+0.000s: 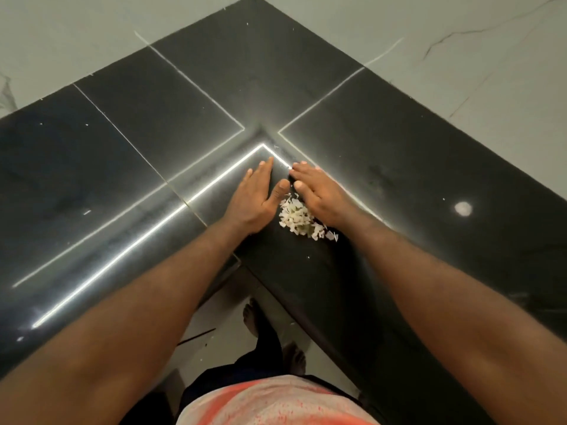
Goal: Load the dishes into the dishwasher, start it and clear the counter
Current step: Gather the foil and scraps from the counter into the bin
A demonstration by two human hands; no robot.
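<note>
A small heap of pale, whitish food scraps (pixel 299 220) lies on the black stone counter (pixel 399 167) near its inner corner. My left hand (pixel 256 194) rests flat on the counter just left of the heap, fingers straight and pointing toward the corner. Just right of the heap, my right hand (pixel 319 191) lies with its fingers straight and its edge against the scraps. The fingertips of both hands nearly meet beyond the heap. No dishes or dishwasher are in view.
The counter is L-shaped with pale seams and a bright light reflection (pixel 153 228). Dark backsplash tiles (pixel 153 111) and a pale marble wall (pixel 460 41) rise behind it. A few stray crumbs (pixel 308 257) lie near the heap. My bare feet (pixel 254 317) stand on the floor below.
</note>
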